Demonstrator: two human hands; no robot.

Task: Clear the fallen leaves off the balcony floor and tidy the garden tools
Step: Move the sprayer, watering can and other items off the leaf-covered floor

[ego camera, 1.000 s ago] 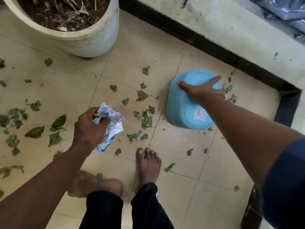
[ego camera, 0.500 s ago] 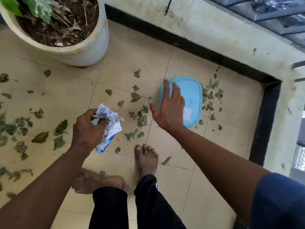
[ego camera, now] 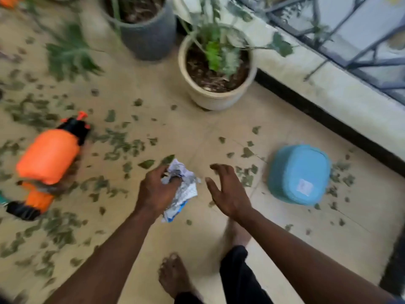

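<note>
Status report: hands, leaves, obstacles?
Left hand grips crumpled silver wrapper; right hand open. Green fallen leaves scattered on floor. Orange spray bottle, overturned blue plastic basket among them.

One blue basket (ego camera: 299,174) at the right of the frame, one orange sprayer (ego camera: 47,156) at the left, one crumpled wrapper (ego camera: 186,189) in the centre. Two plant pots in the upper half: a grey pot (ego camera: 149,38) and a cream pot (ego camera: 215,97). Two hands: left hand (ego camera: 156,191), right hand (ego camera: 228,191). Two bare feet at the bottom: one foot (ego camera: 175,275) plain, the other foot (ego camera: 237,233) blurred. Fallen leaves (ego camera: 118,145) on the floor (ego camera: 192,132) are too many and too blurred to count.
</note>
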